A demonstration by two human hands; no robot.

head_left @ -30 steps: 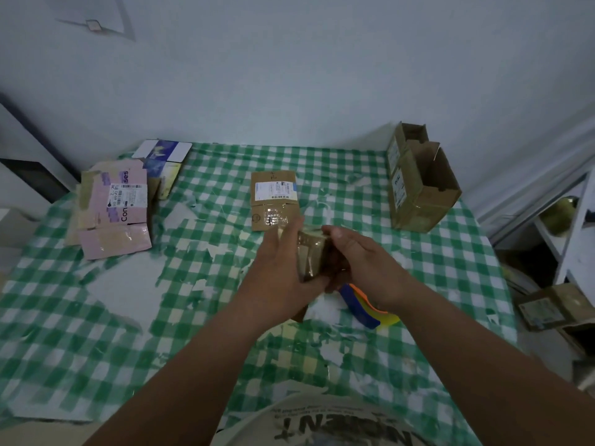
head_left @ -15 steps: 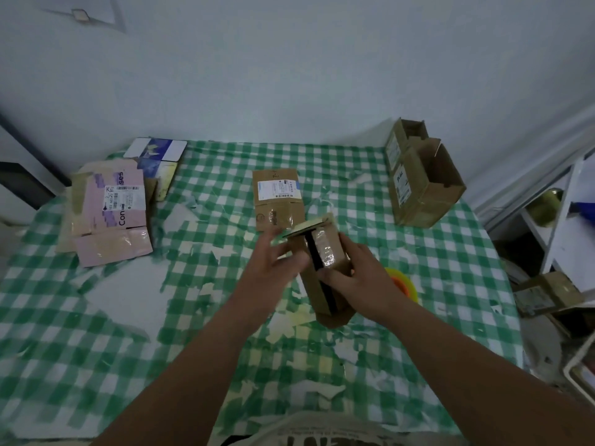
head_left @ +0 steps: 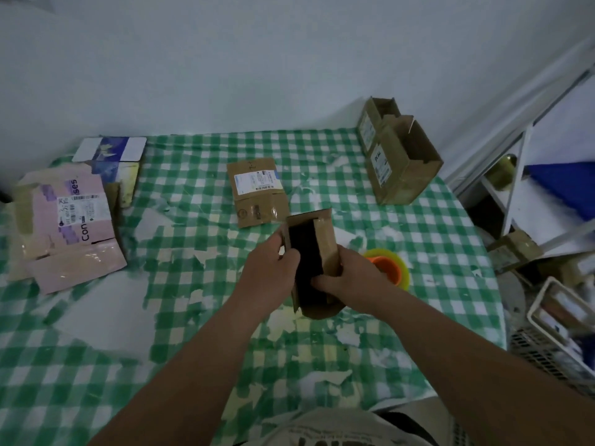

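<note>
Head cam, box point(head_left: 325, 243) axis fwd (opening up)

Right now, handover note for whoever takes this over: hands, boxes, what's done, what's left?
Left hand: grips the left edge of the small brown box.
Right hand: grips its lower right side.
The box is open toward the camera and dark inside; I cannot tell if it holds anything.
On the table: flattened brown box behind the hands, pink flattened stack far left, two open boxes rear right, tape roll by the right hand.
Done: several boxes lie flat.
Left, probably: flatten the held box, then the two standing ones.
</note>
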